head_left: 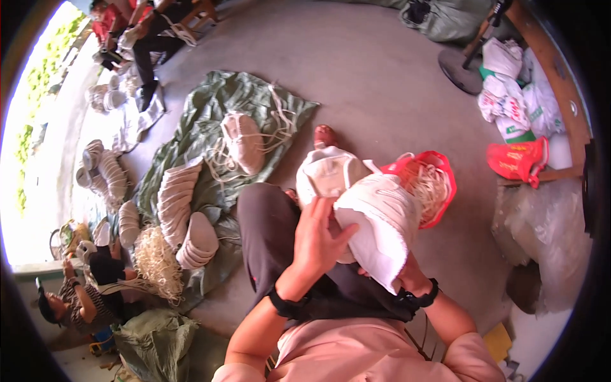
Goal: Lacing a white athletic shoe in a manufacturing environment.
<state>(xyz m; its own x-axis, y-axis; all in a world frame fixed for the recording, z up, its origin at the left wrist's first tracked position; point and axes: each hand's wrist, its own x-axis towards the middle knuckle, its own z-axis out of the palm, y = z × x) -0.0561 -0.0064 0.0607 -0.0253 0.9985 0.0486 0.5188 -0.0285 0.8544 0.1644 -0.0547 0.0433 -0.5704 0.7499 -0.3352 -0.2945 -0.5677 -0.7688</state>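
Note:
A nested stack of white shoe uppers is tilted over my lap. My right hand grips its lower right edge, with most of the fingers hidden beneath it. At the left side of the stack is my left hand, fingers stretched out and thumb spread against the white edge; it does not visibly grip anything. Just beyond that hand, another pale shoe upper lies by my knee. Behind the stack, a red bag holds a bundle of cream laces.
A green tarp on the left floor carries a laced upper, nested stacks and a lace pile. Other people sit at far left and lower left. White bags and a red bag line the right.

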